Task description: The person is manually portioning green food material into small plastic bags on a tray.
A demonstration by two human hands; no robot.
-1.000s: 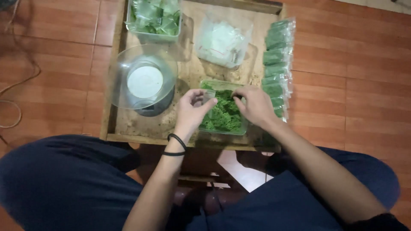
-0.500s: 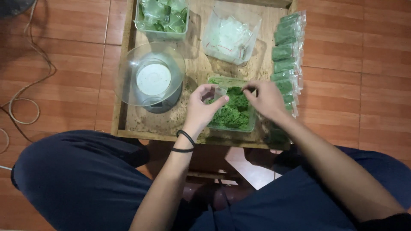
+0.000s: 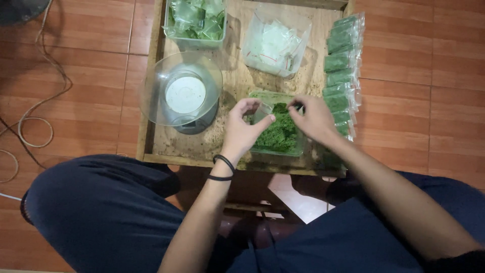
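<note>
My left hand (image 3: 242, 126) holds a small clear plastic bag (image 3: 261, 111) open between thumb and fingers, over a clear tub of green moss-like material (image 3: 278, 135). My right hand (image 3: 314, 117) pinches a bit of the green material at its fingertips, right beside the bag's mouth. Both hands hover over the tub on a low wooden table (image 3: 227, 86). A black band sits on my left wrist.
A clear bowl on a small scale (image 3: 183, 92) stands left of the tub. At the back are a tub of filled green bags (image 3: 196, 19) and a tub of empty clear bags (image 3: 275, 40). A row of packed green bags (image 3: 341, 71) lines the right edge. Cables (image 3: 30, 121) lie on the tiled floor.
My right hand has lifted from the moss toward the bag with a pinch of green material. The left hand has tilted the bag more open. The view shifted slightly.
</note>
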